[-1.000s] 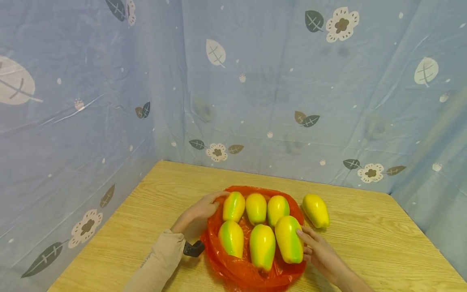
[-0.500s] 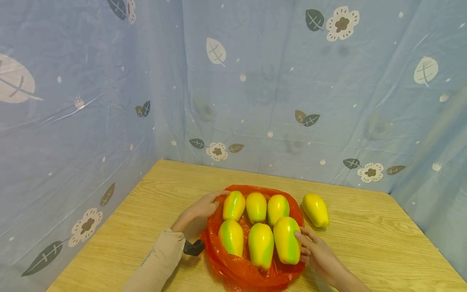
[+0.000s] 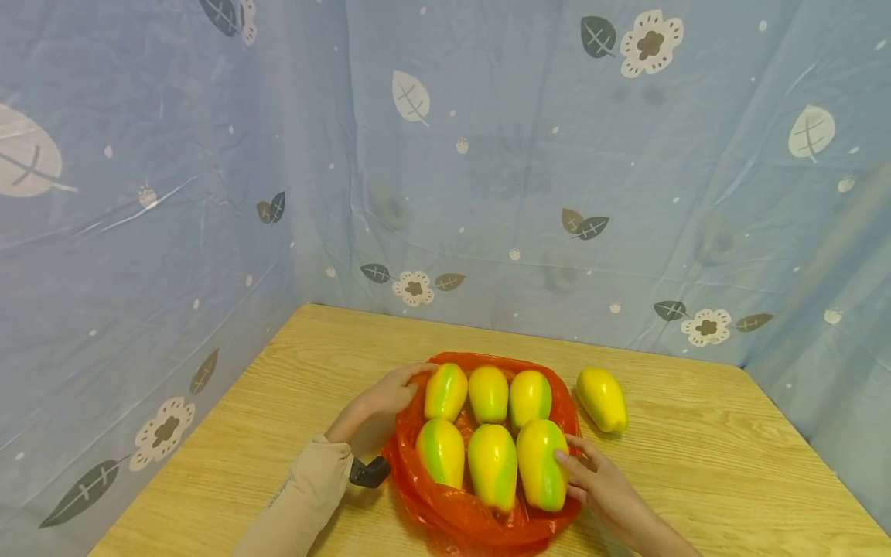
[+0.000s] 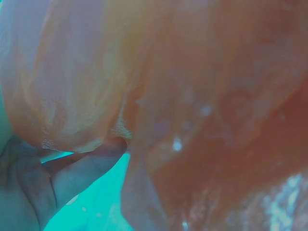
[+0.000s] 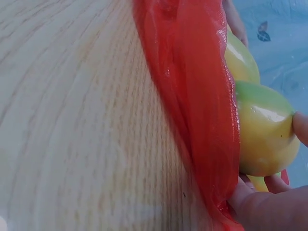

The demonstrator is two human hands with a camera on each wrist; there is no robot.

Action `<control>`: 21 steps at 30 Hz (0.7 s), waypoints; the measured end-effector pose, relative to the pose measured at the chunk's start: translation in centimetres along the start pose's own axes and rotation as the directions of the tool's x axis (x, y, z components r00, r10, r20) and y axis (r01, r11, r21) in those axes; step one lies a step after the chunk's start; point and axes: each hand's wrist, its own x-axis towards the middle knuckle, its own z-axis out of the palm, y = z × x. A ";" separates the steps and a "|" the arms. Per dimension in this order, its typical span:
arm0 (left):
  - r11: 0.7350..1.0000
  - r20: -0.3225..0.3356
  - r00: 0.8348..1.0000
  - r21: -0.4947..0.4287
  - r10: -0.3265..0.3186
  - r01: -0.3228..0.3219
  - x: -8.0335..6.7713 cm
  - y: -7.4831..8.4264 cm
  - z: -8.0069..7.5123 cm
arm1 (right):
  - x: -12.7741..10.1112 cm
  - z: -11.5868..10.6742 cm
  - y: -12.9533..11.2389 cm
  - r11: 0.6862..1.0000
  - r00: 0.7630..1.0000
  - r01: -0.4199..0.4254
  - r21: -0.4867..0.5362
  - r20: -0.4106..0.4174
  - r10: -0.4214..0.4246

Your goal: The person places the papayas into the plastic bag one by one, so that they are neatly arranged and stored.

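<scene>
Six papayas sat on the red bag (image 3: 480, 514) at tabletop (image 3: 696, 464) centre, right hand (image 3: 599, 483) fingers straight, nudging the 5 o'clock papaya (image 3: 539, 463) inward, left hand (image 3: 379, 402) pinching the 9 o'clock rim; best pushed low and slowly.

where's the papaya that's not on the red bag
In the head view, the lone papaya lies on the wooden table, just right of the red bag.

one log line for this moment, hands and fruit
left hand: grips red plastic bag rim | right hand: touches front-right papaya | in bag: six papayas | on table: one papaya
</scene>
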 end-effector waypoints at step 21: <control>1.000 -0.004 1.000 0.004 0.017 -0.017 -0.3 -0.1 0.4 | -0.4 -0.9 0.1 0.999 0.995 -0.021 -0.026 0.095 0.023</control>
